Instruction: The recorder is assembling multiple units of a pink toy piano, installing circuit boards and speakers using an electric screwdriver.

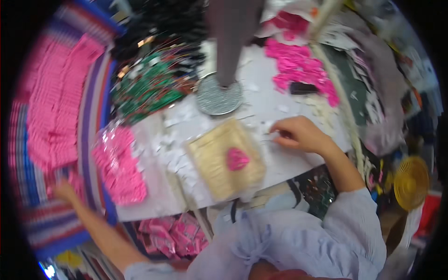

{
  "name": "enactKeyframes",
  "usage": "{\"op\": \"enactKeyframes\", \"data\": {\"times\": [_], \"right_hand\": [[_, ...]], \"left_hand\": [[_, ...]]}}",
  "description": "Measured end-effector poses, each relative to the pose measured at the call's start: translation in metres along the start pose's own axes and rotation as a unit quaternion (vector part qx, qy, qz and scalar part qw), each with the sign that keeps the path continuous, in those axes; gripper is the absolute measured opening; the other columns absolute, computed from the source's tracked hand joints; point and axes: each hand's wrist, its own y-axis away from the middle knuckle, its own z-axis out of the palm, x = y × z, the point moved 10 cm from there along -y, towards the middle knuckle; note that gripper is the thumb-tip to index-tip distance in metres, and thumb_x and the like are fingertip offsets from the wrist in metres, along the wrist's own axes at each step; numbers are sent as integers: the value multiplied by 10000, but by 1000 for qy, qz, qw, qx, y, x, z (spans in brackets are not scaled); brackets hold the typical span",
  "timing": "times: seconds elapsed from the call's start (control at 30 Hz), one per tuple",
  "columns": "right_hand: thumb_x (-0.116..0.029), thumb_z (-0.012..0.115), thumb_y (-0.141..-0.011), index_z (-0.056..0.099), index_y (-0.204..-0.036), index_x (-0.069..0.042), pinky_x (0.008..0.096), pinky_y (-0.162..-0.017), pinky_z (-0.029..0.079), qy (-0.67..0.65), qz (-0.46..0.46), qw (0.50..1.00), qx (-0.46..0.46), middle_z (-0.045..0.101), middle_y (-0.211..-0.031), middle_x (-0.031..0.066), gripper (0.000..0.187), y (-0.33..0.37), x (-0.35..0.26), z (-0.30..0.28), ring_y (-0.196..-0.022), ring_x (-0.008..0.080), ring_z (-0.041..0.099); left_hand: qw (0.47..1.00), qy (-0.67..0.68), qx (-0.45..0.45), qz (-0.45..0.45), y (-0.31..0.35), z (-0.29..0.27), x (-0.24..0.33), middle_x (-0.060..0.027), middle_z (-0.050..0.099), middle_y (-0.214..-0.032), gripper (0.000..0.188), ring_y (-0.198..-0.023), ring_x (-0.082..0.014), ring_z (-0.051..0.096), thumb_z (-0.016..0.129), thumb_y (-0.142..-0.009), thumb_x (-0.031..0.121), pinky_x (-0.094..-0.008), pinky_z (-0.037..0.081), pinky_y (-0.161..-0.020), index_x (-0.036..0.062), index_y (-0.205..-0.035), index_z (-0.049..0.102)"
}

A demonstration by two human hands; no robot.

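My left hand [66,191] is far out at the left, over a striped cloth [88,154]. It is smeared by motion. A pink piece [74,183] lies right beside its fingers; whether I grip it cannot be made out. Over the white tabletop my right hand [301,134] is closed, thumb and fingers curled together; what they hold, if anything, is too small to name. Between my hands, nearer my body, lies a tan square pad [210,158] in clear wrapping, with a bright pink piece [237,159] on it.
Stacked pink pieces [58,102] cover the left side. A clear bag of pink parts [121,163], green circuit boards with wires [154,84] and a pile of magenta parts [301,65] lie around the tabletop [261,107]. A dark post with a round silver plate [218,100] stands mid-table.
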Motion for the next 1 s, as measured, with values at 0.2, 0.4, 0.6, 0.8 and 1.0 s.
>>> {"op": "enactKeyframes", "data": {"times": [0.2, 0.4, 0.6, 0.8, 1.0], "right_hand": [[-230, 722, -836, 719, -1026, -62, 366, -655, 511, 91, 133, 970, 184, 681, -767, 120, 253, 19, 117, -105, -683, 238, 655], [-206, 687, -828, 746, -1073, -111, 492, -949, 521, 412, 419, 773, 237, 632, -1245, 185, 269, 118, 319, -249, -1195, 394, 572], [-201, 677, -852, 676, -1247, -95, 488, -1011, 491, 476, 474, 709, 215, 581, -1342, 168, 409, 169, 379, -257, -1240, 406, 528], [-148, 671, -899, 687, -1239, -70, 375, -921, 519, 349, 218, 782, 468, 693, -1139, 145, 350, 181, 286, -303, -1031, 291, 658], [-83, 710, -916, 707, -1168, -2, 265, -888, 513, -84, 130, 794, 588, 711, -1088, 51, 264, 223, 241, -307, -964, 132, 654]], "left_hand": [[807, 589, 31, -5, 102, -187, 56, -156, 609, -1291, 375, -1129, -243, 597, 597, -1003, 138, -343, 478, -994, -27, -1337, 554], [683, 699, -211, 15, 225, -254, 135, -46, 633, -1267, 295, -1014, -78, 583, 551, -1038, 94, -191, 424, -738, 36, -1323, 597], [620, 730, -275, 86, 302, -319, 228, -50, 619, -1258, 320, -813, -34, 580, 539, -1014, 53, -156, 407, -555, 8, -1326, 596], [545, 750, -374, -30, 330, -352, 270, -42, 633, -1188, 349, -690, -9, 521, 569, -975, 37, -146, 338, -501, 19, -1322, 595], [428, 779, -458, -17, 357, -345, 314, -23, 598, -1316, 401, -863, -34, 578, 610, -973, 106, -153, 370, -581, 51, -1368, 570]]}}
